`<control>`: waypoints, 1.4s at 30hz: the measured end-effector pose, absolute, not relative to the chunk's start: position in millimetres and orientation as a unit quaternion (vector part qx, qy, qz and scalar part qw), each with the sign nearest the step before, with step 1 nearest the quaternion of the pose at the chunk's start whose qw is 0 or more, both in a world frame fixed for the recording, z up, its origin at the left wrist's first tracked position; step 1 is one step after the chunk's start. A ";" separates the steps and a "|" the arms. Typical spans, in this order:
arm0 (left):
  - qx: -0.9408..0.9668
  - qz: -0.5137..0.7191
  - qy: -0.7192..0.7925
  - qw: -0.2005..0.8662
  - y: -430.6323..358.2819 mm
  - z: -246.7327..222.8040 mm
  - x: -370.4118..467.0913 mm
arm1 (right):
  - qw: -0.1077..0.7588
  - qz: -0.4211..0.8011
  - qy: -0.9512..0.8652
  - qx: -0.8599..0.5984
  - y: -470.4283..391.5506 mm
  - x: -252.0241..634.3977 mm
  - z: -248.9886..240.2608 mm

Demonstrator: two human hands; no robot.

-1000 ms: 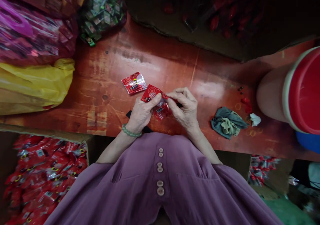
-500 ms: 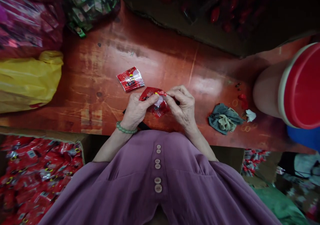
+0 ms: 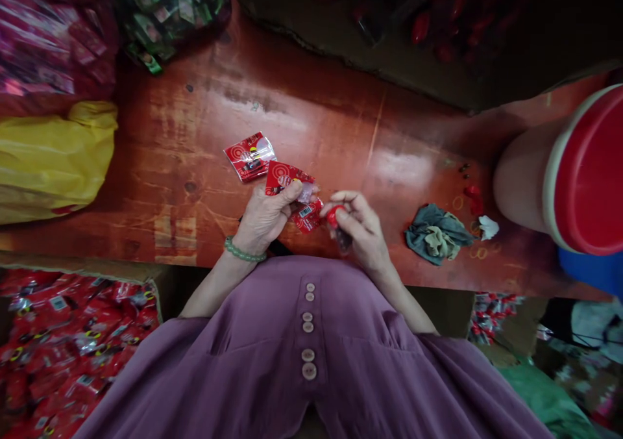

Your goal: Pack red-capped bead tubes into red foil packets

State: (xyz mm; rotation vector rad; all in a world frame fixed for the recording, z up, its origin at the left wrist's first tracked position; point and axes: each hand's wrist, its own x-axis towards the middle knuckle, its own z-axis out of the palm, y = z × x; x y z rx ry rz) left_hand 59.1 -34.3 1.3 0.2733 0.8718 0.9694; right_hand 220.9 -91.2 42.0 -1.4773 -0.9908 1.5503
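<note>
My left hand (image 3: 267, 215), with a green bead bracelet (image 3: 244, 250) at the wrist, pinches a red printed plastic packet (image 3: 281, 176) between thumb and fingers. A lower part of the red packaging, bearing a barcode (image 3: 305, 212), shows beneath that thumb. Just to the right, my right hand (image 3: 357, 225) is closed on a small item with a red top and a dark, clear body (image 3: 342, 234), somewhat blurred. Its tip is close to the packet; whether they touch I cannot tell. Flat red packets (image 3: 248, 158) lie on the table beyond my left hand.
Right of my hands lies a crumpled grey-green cloth (image 3: 438, 232), near a white tub with a red lid (image 3: 591, 173). A yellow bag (image 3: 53, 163) is at the left. Below the table edge stands a box of red packets (image 3: 73, 341). A cardboard box (image 3: 413, 69) fills the back.
My right hand has moved slightly down and away from the packet, and the red-topped item now shows in its fingers. The packet in my left hand has turned, bringing a barcode into view.
</note>
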 end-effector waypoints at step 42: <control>0.183 0.481 0.432 0.740 -36.2 -14.7 52.7 | 0.252 0.585 -0.577 -0.512 -42.3 224.6 53.9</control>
